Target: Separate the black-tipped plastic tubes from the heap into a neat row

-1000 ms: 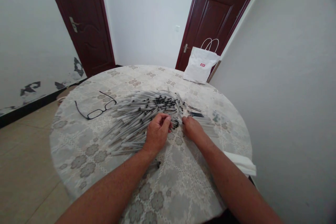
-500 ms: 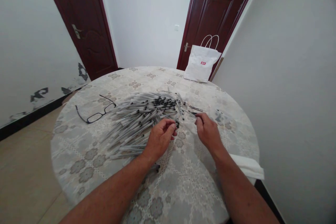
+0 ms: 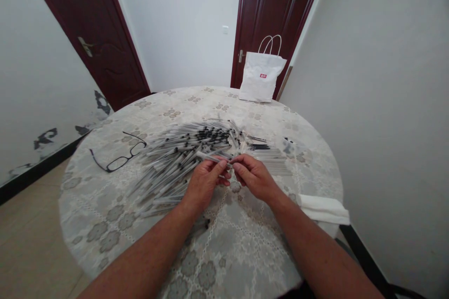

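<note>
A big heap of grey pens with black tips (image 3: 182, 149) lies across the middle of a round table (image 3: 245, 252) with a floral lace cloth. My left hand (image 3: 203, 182) pinches one pen barrel (image 3: 210, 157) just above the near edge of the heap. My right hand (image 3: 254, 177) is closed in a pinch right at that pen's right end, fingertips nearly meeting my left fingers. What my right fingers hold is too small to make out. A smaller row of thin black refills (image 3: 259, 146) lies just right of the heap.
Black-framed glasses (image 3: 117, 154) rest on the table's left side. A white paper bag (image 3: 261, 77) stands at the far edge before a dark door. A folded white cloth (image 3: 324, 209) hangs at the right rim. The wall runs close along the right.
My right hand reached right to the refills, then came back to meet my left hand. My left hand lifted one pen out of the heap. The camera tilted slightly down.
</note>
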The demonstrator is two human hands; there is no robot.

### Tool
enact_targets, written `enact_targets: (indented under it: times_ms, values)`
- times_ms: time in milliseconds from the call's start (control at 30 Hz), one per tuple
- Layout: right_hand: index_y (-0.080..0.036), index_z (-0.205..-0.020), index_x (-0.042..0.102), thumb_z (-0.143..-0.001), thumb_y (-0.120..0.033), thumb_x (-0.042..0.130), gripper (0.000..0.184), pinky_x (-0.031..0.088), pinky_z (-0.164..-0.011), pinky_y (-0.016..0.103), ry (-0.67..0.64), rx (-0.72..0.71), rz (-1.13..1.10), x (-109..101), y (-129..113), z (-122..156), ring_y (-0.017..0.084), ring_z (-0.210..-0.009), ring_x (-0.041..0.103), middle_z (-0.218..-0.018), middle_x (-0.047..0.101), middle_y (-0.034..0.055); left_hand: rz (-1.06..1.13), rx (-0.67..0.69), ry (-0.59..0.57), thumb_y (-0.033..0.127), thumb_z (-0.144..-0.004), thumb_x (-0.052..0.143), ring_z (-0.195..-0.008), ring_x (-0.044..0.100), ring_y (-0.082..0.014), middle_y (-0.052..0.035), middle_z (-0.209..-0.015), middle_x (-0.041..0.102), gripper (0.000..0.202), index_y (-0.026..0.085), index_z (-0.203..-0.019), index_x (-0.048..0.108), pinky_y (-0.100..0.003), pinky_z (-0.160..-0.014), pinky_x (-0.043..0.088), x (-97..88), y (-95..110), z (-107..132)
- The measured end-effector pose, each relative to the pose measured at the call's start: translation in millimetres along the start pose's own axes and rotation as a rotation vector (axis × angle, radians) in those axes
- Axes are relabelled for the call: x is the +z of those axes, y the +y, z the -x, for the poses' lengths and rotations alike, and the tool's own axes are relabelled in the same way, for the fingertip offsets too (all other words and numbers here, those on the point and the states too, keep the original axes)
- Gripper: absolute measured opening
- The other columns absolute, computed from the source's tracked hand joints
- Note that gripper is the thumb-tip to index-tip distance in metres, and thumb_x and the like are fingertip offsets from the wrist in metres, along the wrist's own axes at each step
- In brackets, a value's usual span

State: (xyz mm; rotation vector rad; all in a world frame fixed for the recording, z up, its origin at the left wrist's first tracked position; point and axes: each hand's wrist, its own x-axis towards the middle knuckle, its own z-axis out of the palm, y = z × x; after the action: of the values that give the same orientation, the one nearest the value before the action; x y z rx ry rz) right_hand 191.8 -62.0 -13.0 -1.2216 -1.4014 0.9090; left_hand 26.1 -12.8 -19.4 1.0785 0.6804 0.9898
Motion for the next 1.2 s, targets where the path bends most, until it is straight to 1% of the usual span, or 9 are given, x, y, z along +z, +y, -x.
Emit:
enact_targets:
  times_ms: [133,267,500,733,900,1000,1067,1100,1200]
  values:
    - [-0.019,-0.085,0.061,-0.098,-0.061,0.042,0.048,0.035,-0.044,0.021,0.129,0.119,-0.122,-5.4,6.9,-4.8,0.010,-0.047,0.048,-0.063,0.057,-0.0016,0.024,0.062,0.113,0.047,-0.081,0.075,-0.074,0.066,-0.0171,-0.0066,-0.089,0.068,0.039,0.015,-0.102,0.067,-0.027,-0.058,0.058,-0.1,4.0,-1.7]
    - [-0.018,-0.074,0.057,-0.096,-0.066,0.043,0.055,0.033,-0.042,0.021,0.105,0.199,-0.152,-8.0,10.6,-6.6,0.009,-0.045,0.047,-0.060,0.055,-0.0014,0.029,0.068,0.151,0.046,-0.078,0.078,-0.074,0.067,-0.0176,-0.0074,-0.089,0.069,0.040,0.014,-0.101,0.068,-0.028,-0.057,0.058,-1.0,6.4,-3.3]
    - [-0.020,-0.074,0.056,-0.095,-0.064,0.047,0.050,0.037,-0.045,0.021,0.054,0.176,-0.101,-0.9,7.7,-5.0,0.010,-0.048,0.047,-0.059,0.052,-0.0027,-0.018,0.045,0.126,0.047,-0.077,0.078,-0.075,0.068,-0.0183,-0.0064,-0.089,0.071,0.041,0.014,-0.100,0.070,-0.028,-0.059,0.058,-0.1,6.9,-1.9]
    - [-0.022,-0.075,0.054,-0.096,-0.062,0.047,0.046,0.037,-0.047,0.022,0.104,0.076,0.028,-1.0,11.5,-4.6,0.012,-0.055,0.048,-0.065,0.055,-0.0008,-0.012,0.036,0.161,0.048,-0.077,0.079,-0.073,0.069,-0.0181,-0.0078,-0.090,0.074,0.041,0.014,-0.099,0.070,-0.029,-0.060,0.058,-0.3,6.6,-1.9]
    - [-0.021,-0.082,0.057,-0.097,-0.052,0.052,0.034,0.035,-0.048,0.022,0.093,0.031,-0.004,-0.6,7.5,-3.1,0.011,-0.055,0.047,-0.069,0.058,-0.0012,0.007,0.056,0.175,0.048,-0.077,0.079,-0.074,0.069,-0.0186,-0.0077,-0.090,0.074,0.041,0.014,-0.100,0.071,-0.029,-0.060,0.058,-1.8,4.5,-2.3]
    - [-0.022,-0.095,0.060,-0.092,-0.047,0.061,0.026,0.035,-0.048,0.022,0.107,0.023,-0.046,-0.8,4.3,-3.1,0.010,-0.053,0.046,-0.072,0.060,-0.0019,0.015,0.067,0.183,0.048,-0.078,0.078,-0.073,0.069,-0.0178,-0.0071,-0.090,0.073,0.040,0.014,-0.099,0.070,-0.028,-0.060,0.058,-2.5,4.3,-2.7]
    - [-0.022,-0.105,0.061,-0.090,-0.049,0.064,0.031,0.036,-0.047,0.022,0.119,0.023,-0.070,-1.4,4.0,-3.6,0.010,-0.052,0.046,-0.074,0.062,-0.0016,0.021,0.070,0.189,0.048,-0.078,0.077,-0.073,0.068,-0.0175,-0.0072,-0.090,0.072,0.041,0.014,-0.099,0.070,-0.028,-0.060,0.058,-2.7,4.4,-3.0]
    - [-0.021,-0.105,0.061,-0.091,-0.051,0.061,0.033,0.036,-0.047,0.022,0.119,0.030,-0.075,-1.8,4.7,-4.0,0.010,-0.052,0.047,-0.074,0.062,-0.0010,0.025,0.070,0.191,0.049,-0.078,0.077,-0.074,0.068,-0.0174,-0.0073,-0.090,0.072,0.041,0.014,-0.099,0.070,-0.028,-0.060,0.058,-2.7,4.5,-3.2]
    - [-0.019,-0.087,0.062,-0.095,-0.061,0.048,0.045,0.037,-0.046,0.023,0.106,0.090,-0.076,-2.7,9.1,-5.4,0.011,-0.051,0.050,-0.069,0.060,0.0003,0.031,0.071,0.183,0.049,-0.077,0.078,-0.074,0.068,-0.0177,-0.0070,-0.089,0.072,0.042,0.014,-0.099,0.070,-0.028,-0.059,0.058,-2.6,5.3,-3.4]
